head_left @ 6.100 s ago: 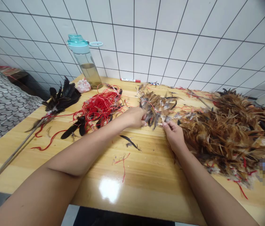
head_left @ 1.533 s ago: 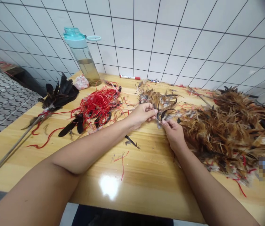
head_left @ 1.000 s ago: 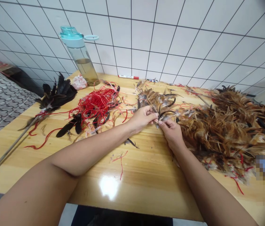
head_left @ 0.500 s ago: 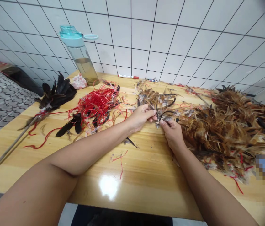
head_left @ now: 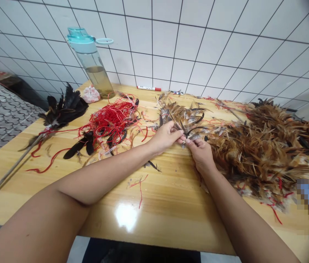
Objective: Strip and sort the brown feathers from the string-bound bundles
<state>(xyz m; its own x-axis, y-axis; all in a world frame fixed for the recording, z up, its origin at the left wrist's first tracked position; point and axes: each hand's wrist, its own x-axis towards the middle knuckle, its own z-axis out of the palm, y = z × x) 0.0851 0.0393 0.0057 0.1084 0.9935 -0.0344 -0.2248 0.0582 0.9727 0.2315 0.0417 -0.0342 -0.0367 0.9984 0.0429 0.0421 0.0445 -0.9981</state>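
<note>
In the head view, the far edge of the desk (head_left: 170, 215) ran along the tiled wall (head_left: 168, 40), and its near edge crossed low in front of the person. Between the forearms lay a wide stretch of wood with a few thread scraps (head_left: 140, 188) on it, the main open room for moving. To the left, a tangle of red thread (head_left: 112, 118) and a stick (head_left: 8, 177) with black feathers (head_left: 66, 107) hemmed in the space; to the right, a deep heap of brown feathers (head_left: 250, 157) reached close to the right wrist. The left hand (head_left: 168, 138) was pinched, thumb against fingers, at the dark feathers (head_left: 186, 133) over the middle of the desk. The right hand (head_left: 201, 152) was closed too, thumb and forefinger nipping the pale lower end of the same feathers, fingertips just beside the left ones. A looser brown clump (head_left: 180, 112) lay right behind both hands.
</note>
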